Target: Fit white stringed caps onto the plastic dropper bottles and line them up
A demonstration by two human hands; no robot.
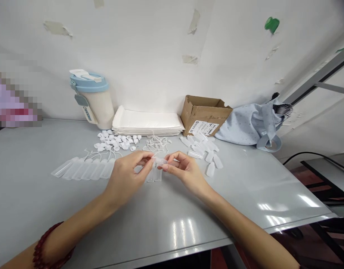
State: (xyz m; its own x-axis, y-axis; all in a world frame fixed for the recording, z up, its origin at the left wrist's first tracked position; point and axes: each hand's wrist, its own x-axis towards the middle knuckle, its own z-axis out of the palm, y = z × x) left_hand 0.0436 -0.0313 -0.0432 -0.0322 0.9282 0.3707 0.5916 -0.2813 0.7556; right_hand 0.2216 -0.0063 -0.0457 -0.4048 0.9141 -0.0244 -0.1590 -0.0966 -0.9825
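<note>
The work looks partway done. A row of pieces [82, 170] with cords at their tops is laid out toward the surface's left edge, while loose pieces [211, 169] without visible cords are scattered right of centre. Spare cords [156, 143] and white caps [115, 142] are heaped toward the far edge; no cap is seen fitted. A clear piece [161, 162] is held over the middle of the surface [244, 201], pinched in the right hand's grip [188, 173]; what looks like a cord end is pinched in the left hand's grip [129, 175]. Whether it is seated cannot be told.

The surface is grey and glossy, with lights reflected near its front edge. Along the far edge are set a cup [97, 101], a white stack [149, 121], a box [204, 114] and a bag [241, 123], backed by a tape-marked wall [149, 56].
</note>
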